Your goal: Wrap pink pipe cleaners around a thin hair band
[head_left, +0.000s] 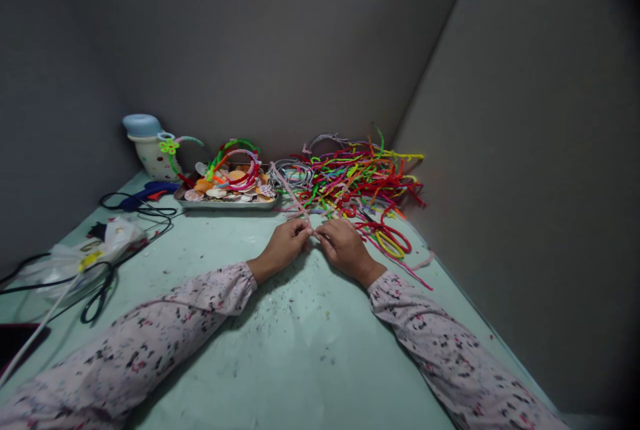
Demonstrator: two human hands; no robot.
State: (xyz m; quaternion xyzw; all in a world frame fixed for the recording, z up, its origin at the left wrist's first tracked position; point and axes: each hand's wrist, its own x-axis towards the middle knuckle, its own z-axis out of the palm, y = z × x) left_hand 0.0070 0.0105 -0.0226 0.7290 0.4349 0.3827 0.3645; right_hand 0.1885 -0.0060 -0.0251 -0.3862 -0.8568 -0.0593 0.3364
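Observation:
My left hand (289,243) pinches a pale pink pipe cleaner (291,191), whose free length slants up and to the left from the fingers. Fingertip to fingertip with it, my right hand (345,249) is closed too, apparently on the lower end of the same pipe cleaner, though the fingers mostly cover that part. Just beyond both hands lies a big tangled heap of coloured pipe cleaners (350,173). Red and yellow loops (390,240) spread from it beside my right hand.
A metal tray (227,205) of seashells carries fuzzy headbands (245,167). Behind it on the left stands a blue-lidded cup (150,150). Black cables (107,283), a plastic bag (110,243) and a blue tool (143,197) lie on the pale green table (310,350). Grey walls enclose the back and right.

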